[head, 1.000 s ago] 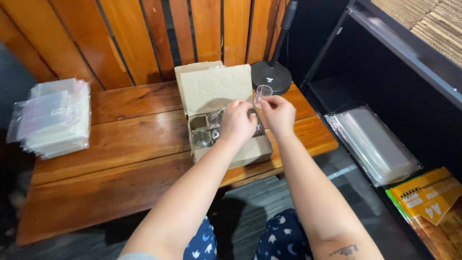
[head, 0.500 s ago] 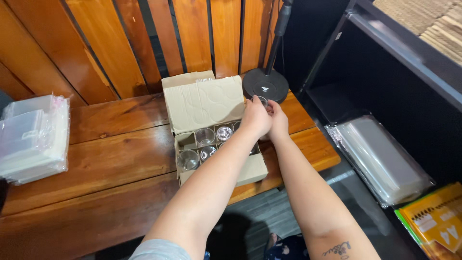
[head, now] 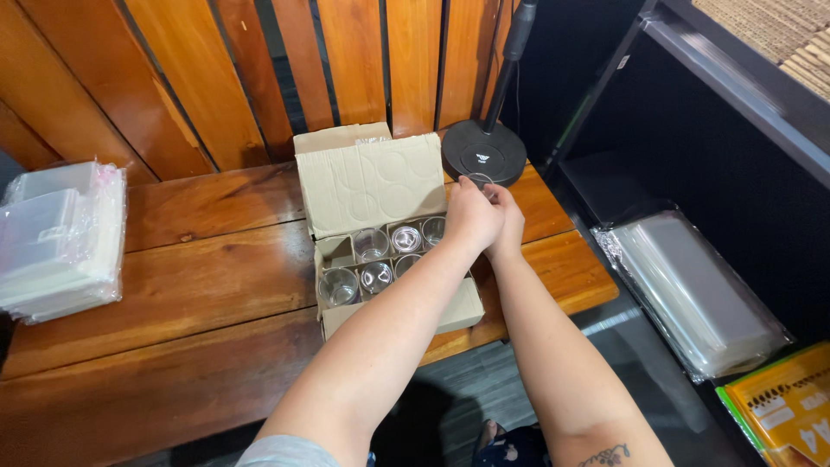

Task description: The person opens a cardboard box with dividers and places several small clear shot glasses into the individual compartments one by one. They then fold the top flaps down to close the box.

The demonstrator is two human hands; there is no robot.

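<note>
Both hands meet over the box's (head: 389, 259) far right corner, by the stand base (head: 484, 154). The left hand (head: 471, 216) and right hand (head: 508, 223) pinch one small glass (head: 478, 181) at the fingertips, upright, rim up, just above the box. Other glasses sit in cells to the left below.

A stack of clear plastic bags (head: 60, 238) lay on the wooden bench (head: 199, 294) at nine o'clock. A black round stand base (head: 484, 153) sat at one o'clock. More wrapped clear sheets (head: 692, 294) and a yellow notebook (head: 782, 411) lay at four o'clock.
</note>
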